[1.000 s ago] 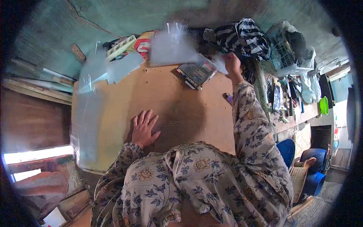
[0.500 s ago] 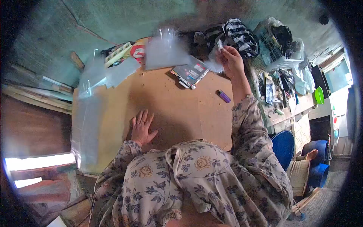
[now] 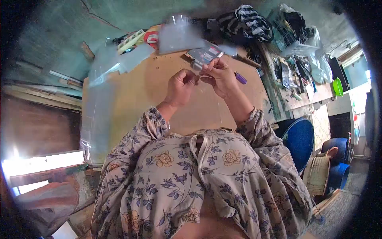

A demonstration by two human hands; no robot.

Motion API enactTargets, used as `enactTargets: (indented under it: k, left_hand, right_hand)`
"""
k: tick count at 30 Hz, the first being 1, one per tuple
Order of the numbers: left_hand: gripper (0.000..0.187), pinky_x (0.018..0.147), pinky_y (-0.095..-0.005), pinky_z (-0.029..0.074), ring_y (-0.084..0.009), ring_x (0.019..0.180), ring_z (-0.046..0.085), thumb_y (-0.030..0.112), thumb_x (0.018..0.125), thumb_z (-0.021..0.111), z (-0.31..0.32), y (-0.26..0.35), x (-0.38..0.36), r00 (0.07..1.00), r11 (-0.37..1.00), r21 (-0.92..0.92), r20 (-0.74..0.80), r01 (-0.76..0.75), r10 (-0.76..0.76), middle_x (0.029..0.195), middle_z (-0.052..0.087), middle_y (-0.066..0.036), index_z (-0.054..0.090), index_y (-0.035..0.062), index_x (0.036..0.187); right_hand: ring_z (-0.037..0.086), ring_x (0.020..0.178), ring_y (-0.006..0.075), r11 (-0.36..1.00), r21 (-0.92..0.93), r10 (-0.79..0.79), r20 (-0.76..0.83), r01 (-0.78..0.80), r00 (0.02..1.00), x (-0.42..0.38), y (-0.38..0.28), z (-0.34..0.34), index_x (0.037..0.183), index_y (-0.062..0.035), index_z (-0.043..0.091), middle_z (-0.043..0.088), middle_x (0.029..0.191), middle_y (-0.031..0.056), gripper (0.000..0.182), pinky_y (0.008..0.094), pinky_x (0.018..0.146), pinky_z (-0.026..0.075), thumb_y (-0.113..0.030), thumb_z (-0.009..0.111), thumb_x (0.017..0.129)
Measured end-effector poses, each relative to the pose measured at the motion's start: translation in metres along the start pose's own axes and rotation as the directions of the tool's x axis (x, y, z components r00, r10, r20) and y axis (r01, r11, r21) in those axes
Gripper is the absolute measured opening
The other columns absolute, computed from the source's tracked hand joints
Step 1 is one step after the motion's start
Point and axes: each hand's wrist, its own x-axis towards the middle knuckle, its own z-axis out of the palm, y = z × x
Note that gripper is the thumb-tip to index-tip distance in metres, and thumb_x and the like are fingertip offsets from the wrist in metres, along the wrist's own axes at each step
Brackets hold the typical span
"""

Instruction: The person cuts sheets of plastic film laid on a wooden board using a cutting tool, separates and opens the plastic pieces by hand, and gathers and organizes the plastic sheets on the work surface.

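Note:
Both of my hands meet above the brown tabletop [image 3: 145, 93], close to its far side. A small pale, see-through piece [image 3: 197, 66] shows at the fingertips of my right hand [image 3: 221, 77], which pinches it. My left hand [image 3: 180, 88] is closed beside it, thumb against fingers; whatever may be in that pinch is too small to make out. Behind the hands lies a dark, printed flat packet [image 3: 211, 52] with white lettering. A purple lighter [image 3: 240, 78] rests just right of my right hand.
See-through plastic sheets [image 3: 181, 38] lean at the back, with more along the left edge. A power strip [image 3: 130, 42] lies at the back left. Black-and-white striped cloth or bag [image 3: 254, 26] sits at the back right. Blue drums [image 3: 298, 143] stand to the right.
My left hand has lifted off the tabletop and closed. My right hand has come back from the far right with the pale piece, and the two hands now meet in the middle.

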Motion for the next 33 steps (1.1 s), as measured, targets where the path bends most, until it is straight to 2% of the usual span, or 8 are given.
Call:
enactTargets:
  k: [7,16,22,26,28,29,31,33]
  left_hand:
    - [0.015,0.066,-0.0252,0.046,-0.0098,0.070,0.057,0.016,0.084,0.055,-0.006,-0.011,-0.022,0.999,1.000,0.012,-0.028,0.020,-0.019,0.074,0.062,-0.004,0.056,0.0014,0.080]
    - [0.012,0.064,-0.0250,0.047,-0.0128,0.072,0.060,0.015,0.086,0.053,-0.006,-0.014,-0.030,0.985,0.955,-0.239,0.043,0.174,-0.169,0.081,0.062,-0.005,0.053,0.0033,0.088]
    - [0.014,0.062,-0.0221,0.048,-0.0166,0.071,0.061,0.010,0.087,0.048,-0.042,-0.055,-0.039,0.899,0.839,-0.379,-0.041,0.389,-0.435,0.089,0.059,-0.009,0.046,0.0027,0.099]
    - [0.023,0.069,-0.0300,0.049,-0.0192,0.084,0.059,0.003,0.085,0.044,-0.049,-0.111,-0.043,0.844,0.851,-0.162,-0.130,0.500,-0.520,0.100,0.054,-0.013,0.042,0.0005,0.108]
    - [0.036,0.082,-0.0389,0.043,-0.0245,0.100,0.052,0.005,0.079,0.051,-0.045,-0.126,-0.044,0.934,0.834,0.429,-0.241,0.346,-0.263,0.108,0.050,-0.015,0.040,-0.0001,0.113]
    - [0.036,0.082,-0.0389,0.043,-0.0245,0.100,0.052,0.005,0.079,0.051,-0.045,-0.122,-0.045,0.934,0.831,0.433,-0.234,0.349,-0.270,0.108,0.050,-0.015,0.040,-0.0001,0.113]
    - [0.046,0.090,-0.0439,0.035,-0.0300,0.108,0.045,0.010,0.071,0.057,-0.041,-0.113,-0.046,0.969,0.552,0.830,-0.196,0.082,0.152,0.115,0.047,-0.017,0.042,0.0019,0.114]
    - [0.047,0.092,-0.0435,0.033,-0.0315,0.110,0.043,0.013,0.070,0.058,-0.022,-0.093,-0.045,0.981,0.573,0.817,-0.059,-0.057,0.182,0.118,0.045,-0.017,0.044,0.0041,0.114]
  right_hand:
    - [0.060,0.072,0.0160,0.998,0.025,0.062,-0.121,-0.059,0.991,-0.027,0.020,-0.006,0.074,-0.0089,0.049,0.059,0.078,0.0035,0.012,0.0280,0.059,0.051,-0.006,0.059,0.080]
    - [0.055,0.066,0.0153,0.997,-0.034,0.062,-0.136,-0.067,0.989,-0.043,0.023,-0.033,0.082,-0.0052,0.050,0.053,0.077,0.0034,0.010,0.0289,0.063,0.050,0.000,0.058,0.079]
    - [0.057,0.068,0.0170,0.992,-0.117,0.006,-0.328,-0.047,0.945,-0.040,0.061,-0.129,0.083,-0.0023,0.052,0.053,0.079,0.0044,0.009,0.0292,0.058,0.050,-0.004,0.060,0.078]
    - [0.058,0.068,0.0174,0.974,-0.188,-0.009,-0.591,-0.126,0.807,-0.040,0.089,-0.162,0.088,0.0002,0.053,0.057,0.079,0.0069,0.017,0.0307,0.058,0.050,-0.006,0.063,0.076]
    - [0.058,0.073,0.0164,0.771,-0.584,-0.231,-0.628,-0.254,0.743,-0.026,0.115,-0.193,0.092,0.0006,0.052,0.056,0.080,0.0074,0.016,0.0236,0.060,0.049,-0.005,0.060,0.078]
    - [0.061,0.071,0.0187,0.807,-0.568,-0.327,-0.659,-0.163,0.677,-0.023,0.128,-0.193,0.098,0.0017,0.052,0.062,0.075,0.0097,0.032,0.0292,0.067,0.048,-0.008,0.065,0.071]
    - [0.060,0.077,0.0187,0.800,-0.589,-0.366,-0.633,-0.117,0.682,-0.035,0.118,-0.158,0.102,0.0014,0.050,0.062,0.082,0.0111,0.035,0.0281,0.071,0.047,-0.010,0.065,0.072]
    - [0.060,0.083,0.0186,0.789,-0.609,-0.400,-0.605,-0.077,0.688,-0.048,0.110,-0.139,0.105,0.0012,0.049,0.062,0.088,0.0124,0.038,0.0269,0.075,0.046,-0.011,0.064,0.073]
